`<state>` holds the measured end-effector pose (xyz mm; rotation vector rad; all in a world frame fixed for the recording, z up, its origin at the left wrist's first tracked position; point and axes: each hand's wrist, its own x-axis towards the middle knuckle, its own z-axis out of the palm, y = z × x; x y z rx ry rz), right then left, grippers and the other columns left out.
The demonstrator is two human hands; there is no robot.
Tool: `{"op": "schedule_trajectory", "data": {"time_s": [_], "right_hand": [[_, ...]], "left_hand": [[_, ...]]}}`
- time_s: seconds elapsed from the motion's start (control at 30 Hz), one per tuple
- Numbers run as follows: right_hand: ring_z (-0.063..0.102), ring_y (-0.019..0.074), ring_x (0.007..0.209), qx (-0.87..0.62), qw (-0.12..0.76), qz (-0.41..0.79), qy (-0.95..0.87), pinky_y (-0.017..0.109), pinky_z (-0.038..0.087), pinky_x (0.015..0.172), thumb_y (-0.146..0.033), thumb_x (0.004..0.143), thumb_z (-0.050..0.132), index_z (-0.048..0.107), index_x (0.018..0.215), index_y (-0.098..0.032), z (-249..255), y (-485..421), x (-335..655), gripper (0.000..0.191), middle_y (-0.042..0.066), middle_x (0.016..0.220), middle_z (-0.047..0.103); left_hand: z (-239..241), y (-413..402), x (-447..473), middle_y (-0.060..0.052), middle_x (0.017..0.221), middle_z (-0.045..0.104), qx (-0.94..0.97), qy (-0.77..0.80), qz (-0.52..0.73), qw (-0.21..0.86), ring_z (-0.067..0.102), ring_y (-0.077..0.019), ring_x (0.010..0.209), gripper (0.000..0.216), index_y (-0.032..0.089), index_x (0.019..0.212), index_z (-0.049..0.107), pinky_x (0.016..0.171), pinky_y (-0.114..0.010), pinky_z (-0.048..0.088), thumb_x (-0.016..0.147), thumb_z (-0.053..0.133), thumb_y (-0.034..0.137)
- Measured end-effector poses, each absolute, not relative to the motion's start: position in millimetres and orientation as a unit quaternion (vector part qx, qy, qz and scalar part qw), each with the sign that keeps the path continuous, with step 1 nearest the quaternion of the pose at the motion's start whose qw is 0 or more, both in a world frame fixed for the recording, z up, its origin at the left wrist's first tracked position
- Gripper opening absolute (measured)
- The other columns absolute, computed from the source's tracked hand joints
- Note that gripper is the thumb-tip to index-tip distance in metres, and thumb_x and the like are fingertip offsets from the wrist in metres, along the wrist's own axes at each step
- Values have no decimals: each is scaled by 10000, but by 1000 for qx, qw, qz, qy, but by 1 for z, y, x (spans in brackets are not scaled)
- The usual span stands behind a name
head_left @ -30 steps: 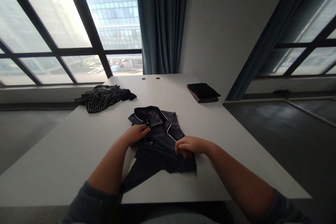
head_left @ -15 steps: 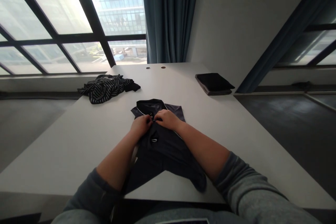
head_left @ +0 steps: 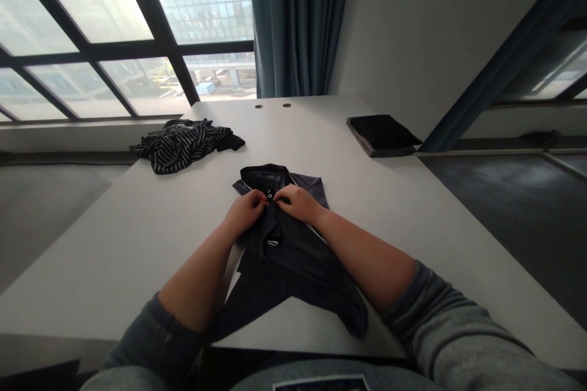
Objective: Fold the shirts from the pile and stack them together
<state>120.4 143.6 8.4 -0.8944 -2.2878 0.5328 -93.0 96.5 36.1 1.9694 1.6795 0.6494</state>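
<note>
**On the table: both hands at the shirt's buttons**

Mid-table, a dark shirt [head_left: 284, 244] lies flat with its collar away from the person and its hem hanging over the near edge. Left hand [head_left: 245, 211] and right hand [head_left: 298, 201] meet just below the collar, fingers curled and pinching the fabric at the button strip, fingertips almost touching. A striped top [head_left: 181, 143] lies crumpled far left on the table [head_left: 137, 226]. A folded black cloth [head_left: 383, 133] sits far right, well apart.
</note>
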Motion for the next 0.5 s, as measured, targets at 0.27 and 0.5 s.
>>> {"op": "schedule_trajectory", "data": {"time_s": [0.27,0.5], "right_hand": [[660,205,980,-330,276,204,-879,351,483,964,-121,882,690,759,933,-176,3,148,123,102,59,990,763],[657,206,971,-315,245,193,-896,356,479,970,-102,865,701,775,957,-176,0,153,125,139,62,991,758]], "left_hand": [[24,99,-88,-62,1074,757,786,581,158,138,681,-253,988,146,241,980,774,875,-345,504,860,695,268],[19,104,-85,-61,1046,747,788,581,163,124,668,-242,977,136,242,958,778,902,-351,501,912,661,295]]}}
